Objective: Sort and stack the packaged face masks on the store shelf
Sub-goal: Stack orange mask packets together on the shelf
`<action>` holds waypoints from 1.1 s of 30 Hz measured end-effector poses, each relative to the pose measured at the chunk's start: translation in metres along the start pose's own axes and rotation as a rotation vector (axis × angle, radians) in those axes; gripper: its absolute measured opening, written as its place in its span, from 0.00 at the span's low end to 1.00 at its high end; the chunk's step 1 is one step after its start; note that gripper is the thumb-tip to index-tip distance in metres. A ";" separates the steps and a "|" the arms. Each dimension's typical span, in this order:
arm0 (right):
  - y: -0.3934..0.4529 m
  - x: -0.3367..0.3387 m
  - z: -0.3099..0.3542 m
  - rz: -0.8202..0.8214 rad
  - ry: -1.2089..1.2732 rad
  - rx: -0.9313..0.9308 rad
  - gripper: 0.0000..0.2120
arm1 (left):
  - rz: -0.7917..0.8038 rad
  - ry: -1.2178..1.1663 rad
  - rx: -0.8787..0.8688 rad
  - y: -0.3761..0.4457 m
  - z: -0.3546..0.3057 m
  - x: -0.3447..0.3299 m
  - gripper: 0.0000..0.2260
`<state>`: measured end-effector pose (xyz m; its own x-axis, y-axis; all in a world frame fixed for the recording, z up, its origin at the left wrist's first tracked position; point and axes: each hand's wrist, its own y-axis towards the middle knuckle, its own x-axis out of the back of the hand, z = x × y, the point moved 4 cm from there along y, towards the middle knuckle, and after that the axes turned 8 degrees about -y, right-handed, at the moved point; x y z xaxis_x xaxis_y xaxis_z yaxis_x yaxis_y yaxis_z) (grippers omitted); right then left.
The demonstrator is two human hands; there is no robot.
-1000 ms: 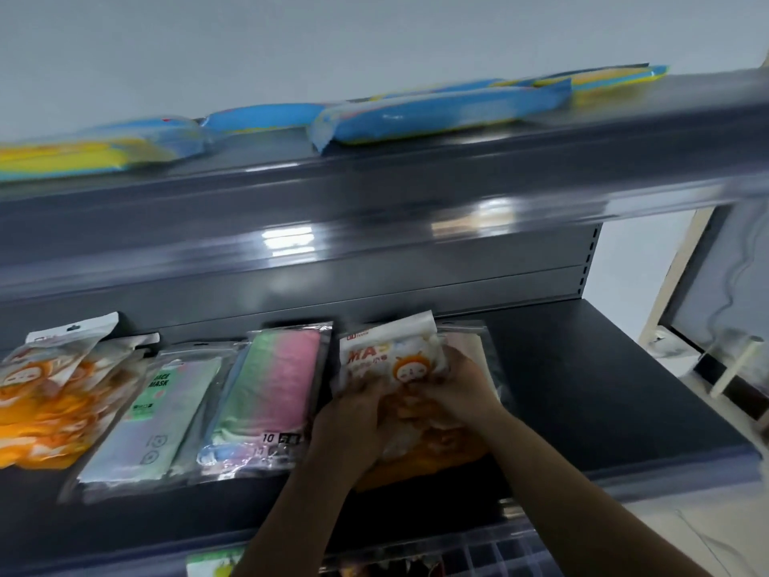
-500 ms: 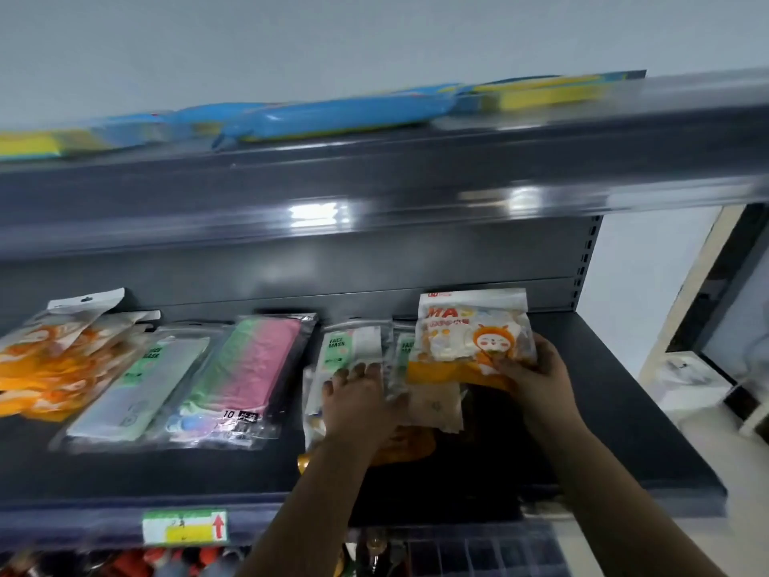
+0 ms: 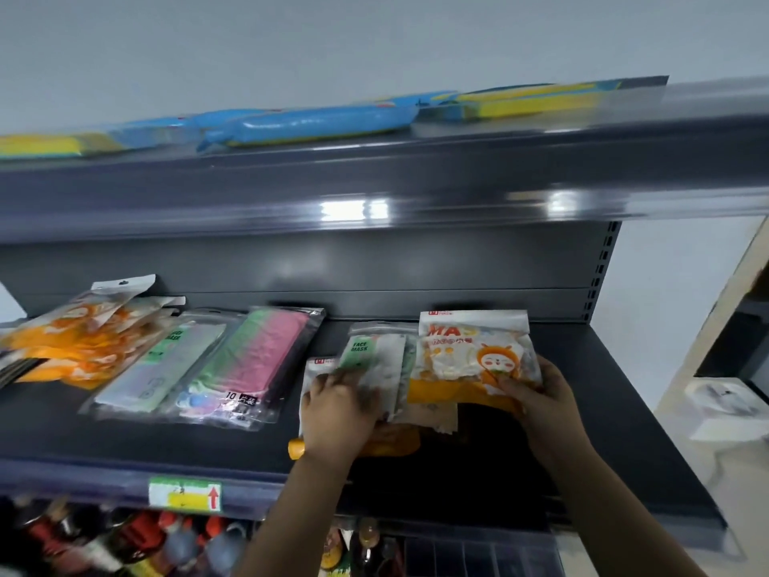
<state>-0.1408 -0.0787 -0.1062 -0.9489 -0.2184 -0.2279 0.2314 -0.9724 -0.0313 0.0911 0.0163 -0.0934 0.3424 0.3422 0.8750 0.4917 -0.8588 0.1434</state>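
Observation:
My right hand point(image 3: 537, 395) grips an orange-and-white cartoon mask pack point(image 3: 462, 360) at its lower right corner, holding it just above the dark shelf point(image 3: 603, 410). My left hand point(image 3: 339, 406) presses down on a small pile of packs, its fingers over a clear pack with a green "FACE MASK" label point(image 3: 370, 351); an orange pack edge point(image 3: 295, 448) sticks out beneath the hand. Further left lie a pink-and-green mask pack point(image 3: 258, 360), a pale mask pack point(image 3: 166, 368) and a heap of orange packs point(image 3: 83, 343).
The upper shelf point(image 3: 374, 172) overhangs and carries blue and yellow packages point(image 3: 316, 127). A price tag with a red arrow point(image 3: 185, 493) sits on the shelf's front rail. Bottles point(image 3: 125, 539) stand on the shelf below. Bare shelf surface lies at the right.
The right hand has lifted the orange cartoon pack off the pile and carried it to the right. The left hand stays pressing on the remaining packs. The view has tilted a little.

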 end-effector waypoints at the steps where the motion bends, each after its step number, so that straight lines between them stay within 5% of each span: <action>1: 0.000 -0.001 0.000 0.007 0.000 -0.003 0.54 | 0.016 -0.002 0.058 0.001 0.004 0.000 0.28; 9: -0.002 -0.014 -0.001 0.074 0.018 0.005 0.57 | 0.051 -0.164 0.261 0.006 0.019 0.006 0.37; 21: -0.014 -0.041 -0.002 0.169 0.073 0.007 0.53 | -0.232 -1.027 0.173 -0.016 0.035 0.047 0.30; 27: -0.034 -0.088 0.001 0.230 0.148 -0.005 0.30 | -0.349 -1.150 0.184 -0.041 0.075 0.079 0.24; 33: -0.063 -0.156 -0.008 0.326 0.145 -0.029 0.30 | -0.457 -1.242 0.173 -0.076 0.134 0.124 0.22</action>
<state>-0.0054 0.0170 -0.0763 -0.7845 -0.5004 -0.3662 0.5246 -0.8505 0.0385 0.2033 0.1754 -0.0580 0.5728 0.7814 -0.2476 0.8197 -0.5476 0.1682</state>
